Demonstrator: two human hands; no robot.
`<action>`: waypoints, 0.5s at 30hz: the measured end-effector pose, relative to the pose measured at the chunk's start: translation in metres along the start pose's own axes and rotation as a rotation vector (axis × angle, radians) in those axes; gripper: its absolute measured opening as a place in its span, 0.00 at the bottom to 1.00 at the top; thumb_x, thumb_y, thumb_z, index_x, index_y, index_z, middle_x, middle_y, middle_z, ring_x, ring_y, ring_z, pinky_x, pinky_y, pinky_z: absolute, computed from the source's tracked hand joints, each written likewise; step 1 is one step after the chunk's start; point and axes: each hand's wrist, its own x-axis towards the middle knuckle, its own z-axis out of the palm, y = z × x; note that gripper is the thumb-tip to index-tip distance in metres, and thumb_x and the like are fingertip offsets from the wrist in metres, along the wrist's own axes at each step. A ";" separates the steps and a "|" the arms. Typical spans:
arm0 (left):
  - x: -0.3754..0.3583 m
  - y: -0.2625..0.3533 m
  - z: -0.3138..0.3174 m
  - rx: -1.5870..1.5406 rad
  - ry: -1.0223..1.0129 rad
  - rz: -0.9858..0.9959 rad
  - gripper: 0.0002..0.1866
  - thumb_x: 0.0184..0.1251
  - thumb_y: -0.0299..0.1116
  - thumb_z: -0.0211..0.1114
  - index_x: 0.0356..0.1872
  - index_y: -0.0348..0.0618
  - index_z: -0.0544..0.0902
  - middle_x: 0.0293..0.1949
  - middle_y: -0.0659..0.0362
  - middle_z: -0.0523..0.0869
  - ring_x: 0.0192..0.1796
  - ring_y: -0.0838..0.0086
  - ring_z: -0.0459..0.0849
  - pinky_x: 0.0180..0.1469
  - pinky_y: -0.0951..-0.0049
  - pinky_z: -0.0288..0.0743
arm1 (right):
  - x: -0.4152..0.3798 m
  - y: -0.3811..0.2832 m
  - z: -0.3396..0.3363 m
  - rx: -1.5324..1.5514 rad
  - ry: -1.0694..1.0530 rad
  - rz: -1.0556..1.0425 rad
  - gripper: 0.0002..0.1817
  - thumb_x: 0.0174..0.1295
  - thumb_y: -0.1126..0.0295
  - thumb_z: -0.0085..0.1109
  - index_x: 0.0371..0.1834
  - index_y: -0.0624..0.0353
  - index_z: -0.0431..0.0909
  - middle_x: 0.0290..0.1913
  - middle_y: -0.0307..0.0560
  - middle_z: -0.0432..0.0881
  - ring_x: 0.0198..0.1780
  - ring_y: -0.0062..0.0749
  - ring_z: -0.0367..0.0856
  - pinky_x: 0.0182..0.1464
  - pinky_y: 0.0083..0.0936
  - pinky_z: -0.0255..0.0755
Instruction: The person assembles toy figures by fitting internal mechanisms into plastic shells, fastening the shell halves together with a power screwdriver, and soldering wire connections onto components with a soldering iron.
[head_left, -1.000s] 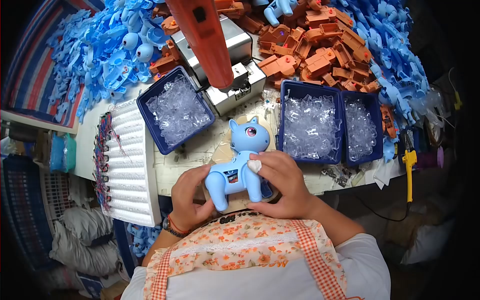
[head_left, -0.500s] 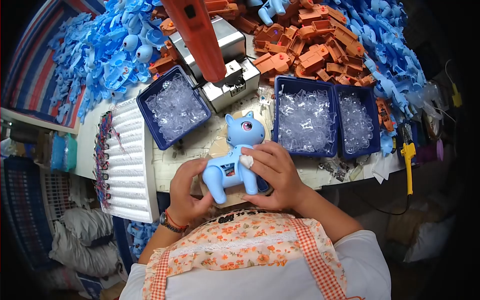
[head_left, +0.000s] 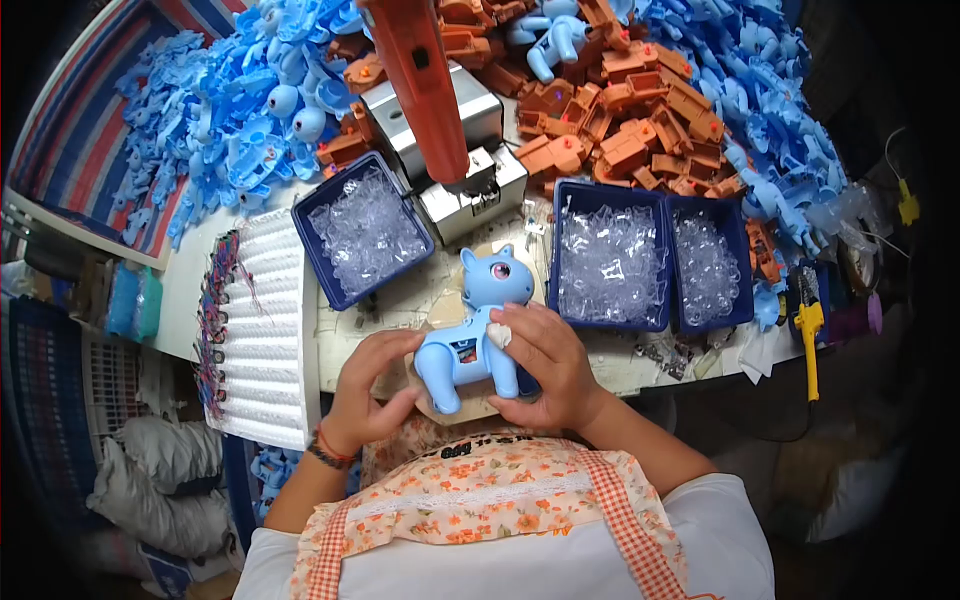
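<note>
A light-blue toy pony with a large pink eye is upright in front of me, its head toward the back right. An opening in its side shows small coloured parts inside. My right hand grips the pony around its chest and front leg, with a white wrap on one finger. Beside the pony's rump is my left hand, thumb and fingers spread apart. Its fingertips are right at the rump, while the thumb stands off from the hind leg.
Blue bins of clear plastic pieces stand left and right. An orange-handled machine rises behind the pony. Heaps of blue parts and brown housings fill the back. A white ridged tray with wires lies left; a yellow-handled tool hangs right.
My left hand has loosened from the pony's rear, its thumb now away from the hind leg. The pony has shifted slightly right and down in view, still in my right hand.
</note>
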 end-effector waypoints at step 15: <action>0.098 0.028 0.044 0.358 -0.043 -0.082 0.18 0.61 0.37 0.72 0.52 0.50 0.86 0.35 0.53 0.84 0.38 0.56 0.84 0.41 0.59 0.77 | 0.014 0.001 -0.029 -0.024 -0.153 -0.070 0.34 0.49 0.50 0.75 0.54 0.63 0.78 0.63 0.57 0.77 0.60 0.56 0.78 0.58 0.47 0.74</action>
